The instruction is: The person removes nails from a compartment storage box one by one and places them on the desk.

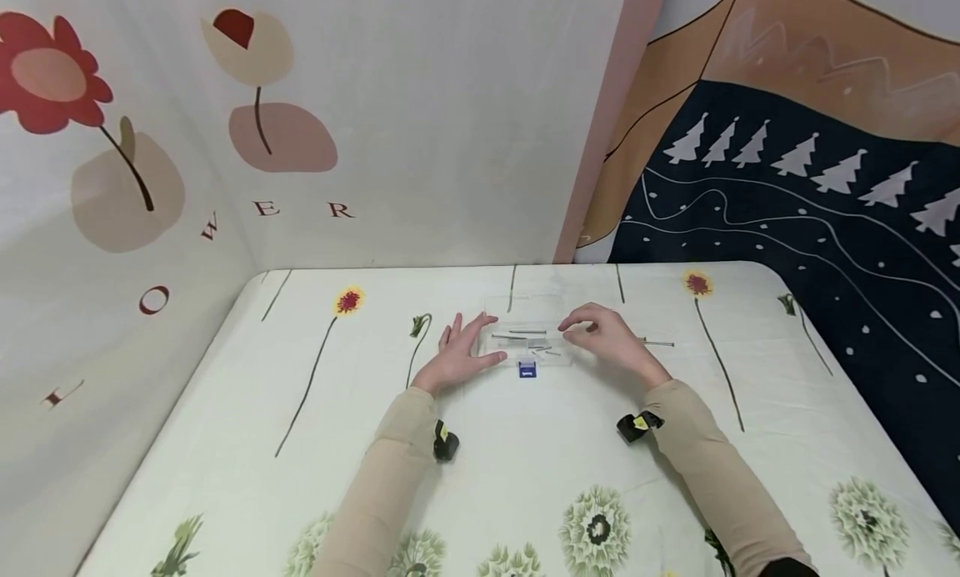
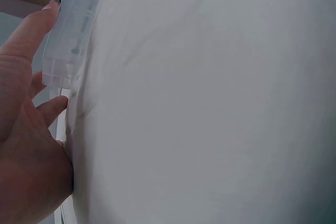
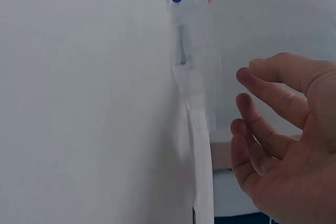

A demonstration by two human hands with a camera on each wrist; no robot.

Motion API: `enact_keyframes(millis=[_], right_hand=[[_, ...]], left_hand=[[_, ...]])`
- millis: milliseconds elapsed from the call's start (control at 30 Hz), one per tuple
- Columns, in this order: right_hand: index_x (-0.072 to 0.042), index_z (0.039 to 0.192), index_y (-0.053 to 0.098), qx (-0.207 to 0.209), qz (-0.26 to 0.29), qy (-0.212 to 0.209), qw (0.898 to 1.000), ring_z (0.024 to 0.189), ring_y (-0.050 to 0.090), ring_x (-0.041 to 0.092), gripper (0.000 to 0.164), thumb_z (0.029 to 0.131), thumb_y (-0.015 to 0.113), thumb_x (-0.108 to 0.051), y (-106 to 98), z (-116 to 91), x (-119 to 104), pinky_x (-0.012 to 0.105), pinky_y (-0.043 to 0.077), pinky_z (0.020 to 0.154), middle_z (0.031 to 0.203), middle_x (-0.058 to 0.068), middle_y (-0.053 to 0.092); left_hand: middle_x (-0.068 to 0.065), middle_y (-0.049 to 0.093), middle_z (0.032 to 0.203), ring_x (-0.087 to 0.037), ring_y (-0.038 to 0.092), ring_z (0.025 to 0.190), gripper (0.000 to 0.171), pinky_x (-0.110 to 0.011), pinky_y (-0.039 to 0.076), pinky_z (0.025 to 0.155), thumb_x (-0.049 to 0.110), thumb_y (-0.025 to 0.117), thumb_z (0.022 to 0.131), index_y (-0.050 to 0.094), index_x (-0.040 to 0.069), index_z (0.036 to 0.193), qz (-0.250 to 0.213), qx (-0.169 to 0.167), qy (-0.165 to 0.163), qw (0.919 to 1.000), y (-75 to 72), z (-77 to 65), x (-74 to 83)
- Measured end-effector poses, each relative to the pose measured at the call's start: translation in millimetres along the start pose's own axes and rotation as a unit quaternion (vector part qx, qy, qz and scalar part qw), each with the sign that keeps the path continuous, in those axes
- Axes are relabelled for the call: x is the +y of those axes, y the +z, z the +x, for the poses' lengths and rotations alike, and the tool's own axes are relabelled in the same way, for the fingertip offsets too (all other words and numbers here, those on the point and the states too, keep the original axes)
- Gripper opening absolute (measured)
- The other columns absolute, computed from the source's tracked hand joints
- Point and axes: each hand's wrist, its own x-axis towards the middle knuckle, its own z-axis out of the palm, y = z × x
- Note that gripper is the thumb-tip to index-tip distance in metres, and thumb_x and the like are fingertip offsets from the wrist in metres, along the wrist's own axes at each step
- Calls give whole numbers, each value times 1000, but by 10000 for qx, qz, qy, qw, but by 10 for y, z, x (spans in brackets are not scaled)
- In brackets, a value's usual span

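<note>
A clear plastic box with a blue latch stands on the table, its transparent lid raised at the back. Long thin metal nails and several shorter metal pieces lie in it. My left hand is at the box's left end, fingers spread, with the thumb and index finger right at its walls. Over the right end hovers my right hand, fingers loosely bent and nothing visible between them. In the right wrist view its thumb and index fingertips come close together.
More long nails lie on the cloth just right of the right hand. A white flowered tablecloth covers the table. Behind it hangs a pale printed curtain, with a dark tree-patterned cloth on the right.
</note>
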Motion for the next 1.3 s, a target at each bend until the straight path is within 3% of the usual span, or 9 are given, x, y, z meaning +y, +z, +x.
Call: enact_keyframes(millis=[233,467,800,1300], right_hand=[[-3,102,73,-81,-57,-186,9998,118,47,35,15,91,66,-10,92,75,-98,53,35,101,119,17,57],[-7,106,73,-363,-236,63,9990,124,39,36,19,90,68,-17,127,162,-175,57,29,104,129,18,50],[-7,113,72,-929,-672,267,9930,132,23,41,27,90,67,-20,213,225,-53,60,25,103,143,21,37],[-4,100,72,-820,-424,276,9953,135,14,42,19,88,67,-17,312,216,-18,62,17,106,142,19,36]], left_hand=[[-9,13,160,-31,-13,144,69,-44,-13,113,40,64,92,33,20,149,50,-40,-79,9999,4,8,-2],[-10,14,160,-32,-14,144,68,-46,-12,113,40,64,92,34,19,149,61,-21,-9,10000,6,38,-20],[-11,14,159,-31,-13,144,69,-46,-12,113,40,65,91,35,18,149,11,-51,-41,10000,17,43,-8],[-10,14,159,-30,-12,145,69,-46,-12,113,45,63,91,34,19,149,123,66,-120,9998,31,11,-1]])
